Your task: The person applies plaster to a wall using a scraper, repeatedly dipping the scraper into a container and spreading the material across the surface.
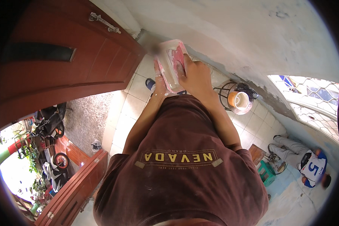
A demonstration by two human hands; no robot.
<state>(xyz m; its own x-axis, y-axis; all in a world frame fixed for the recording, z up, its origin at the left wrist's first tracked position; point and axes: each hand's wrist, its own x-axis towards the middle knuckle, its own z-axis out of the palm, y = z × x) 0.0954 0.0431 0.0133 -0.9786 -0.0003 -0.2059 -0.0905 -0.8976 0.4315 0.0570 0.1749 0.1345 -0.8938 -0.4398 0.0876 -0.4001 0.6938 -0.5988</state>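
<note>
In front of my chest is a shallow pink-rimmed rectangular tub (171, 83), smeared inside with white paste. Its left side rests in the grip of my left hand (159, 80), whose skin has white smears. My right hand (196, 75) is closed at the tub's right side, the thumb over a flat pinkish-red piece (178, 57) streaked with white. Whether that piece is a loose spreader cannot be made out. Most of the right fingertips are hidden.
A wall (229, 34) with patchy plaster rises ahead and right. At left stands a brown door (83, 56). A round stool (225, 98) holds an orange-and-white cup-shaped container (238, 100). Farther right are a green plastic stool (266, 173) and another person (313, 165). Motorcycles (56, 165) stand outside.
</note>
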